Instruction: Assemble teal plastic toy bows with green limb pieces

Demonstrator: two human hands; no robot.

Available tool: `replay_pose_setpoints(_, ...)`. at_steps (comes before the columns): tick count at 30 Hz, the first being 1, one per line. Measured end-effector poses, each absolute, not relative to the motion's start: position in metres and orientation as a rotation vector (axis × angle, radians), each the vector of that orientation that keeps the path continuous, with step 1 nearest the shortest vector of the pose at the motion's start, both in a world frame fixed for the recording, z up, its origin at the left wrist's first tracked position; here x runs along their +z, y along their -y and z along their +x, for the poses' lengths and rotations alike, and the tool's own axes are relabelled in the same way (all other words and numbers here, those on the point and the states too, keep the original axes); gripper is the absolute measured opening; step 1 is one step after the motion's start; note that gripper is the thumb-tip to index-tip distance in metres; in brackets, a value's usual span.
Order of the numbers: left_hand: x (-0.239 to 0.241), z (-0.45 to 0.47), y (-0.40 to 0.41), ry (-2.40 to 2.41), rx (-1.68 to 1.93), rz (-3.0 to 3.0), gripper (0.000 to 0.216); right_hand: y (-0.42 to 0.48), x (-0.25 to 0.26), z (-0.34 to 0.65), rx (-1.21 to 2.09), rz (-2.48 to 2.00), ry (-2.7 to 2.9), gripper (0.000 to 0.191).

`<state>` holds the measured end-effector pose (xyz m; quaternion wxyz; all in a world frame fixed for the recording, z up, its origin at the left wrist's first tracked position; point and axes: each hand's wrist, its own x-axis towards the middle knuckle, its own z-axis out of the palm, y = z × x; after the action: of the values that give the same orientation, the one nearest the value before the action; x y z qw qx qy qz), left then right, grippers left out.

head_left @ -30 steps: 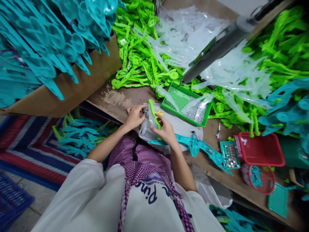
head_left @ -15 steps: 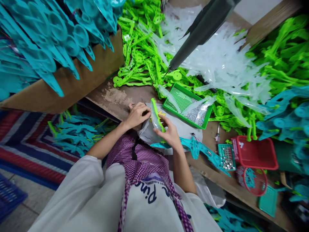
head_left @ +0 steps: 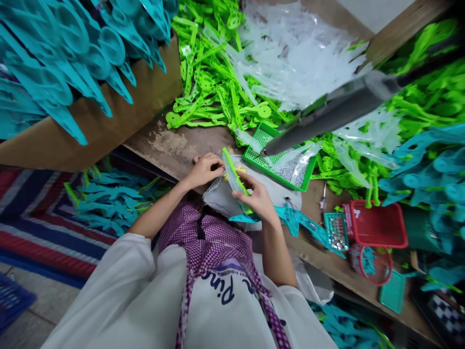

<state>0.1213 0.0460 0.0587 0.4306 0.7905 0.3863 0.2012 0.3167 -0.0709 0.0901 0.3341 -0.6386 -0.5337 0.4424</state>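
Observation:
My right hand (head_left: 258, 198) is closed around the lower half of a long bright-green plastic piece (head_left: 244, 198) with a clear plastic strip (head_left: 232, 178) laid along it. The piece stands tilted above a pale cloth (head_left: 220, 198) with a yellow print. My left hand (head_left: 205, 170) is curled beside the strip's upper part, thumb and forefinger together. Whatever sits between those fingertips is too small to make out. Below my right hand lies a long turquoise plastic piece (head_left: 305, 226) with thin wires. A grey hanging electric screwdriver (head_left: 327, 111) has its tip over a green tray (head_left: 250, 157).
Heaps of green parts (head_left: 207, 82) and clear strips (head_left: 290, 53) cover the bench's back. A cardboard box (head_left: 119, 114) of turquoise pieces stands left. To the right are a red basket (head_left: 378, 225), a small teal tray (head_left: 336, 230) of metal parts and a screwdriver (head_left: 323, 196).
The hanging screwdriver has swung to the right and lower, its tip now over the green tray. The held green piece has shifted slightly; both hands keep nearly the same pose.

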Motion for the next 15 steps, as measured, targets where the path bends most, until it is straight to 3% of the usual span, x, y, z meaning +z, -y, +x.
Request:
replay_pose_setpoints(10,0.061,0.113,-0.047,-0.826,0.472,1.95,0.013,0.06,0.089,0.329,1.402,-1.548,1.227,0.067)
replay_pose_setpoints(15,0.059,0.096,-0.047,-1.207,0.543,1.972,0.014,0.058,0.078,0.322,1.283,-1.632,1.346,0.069)
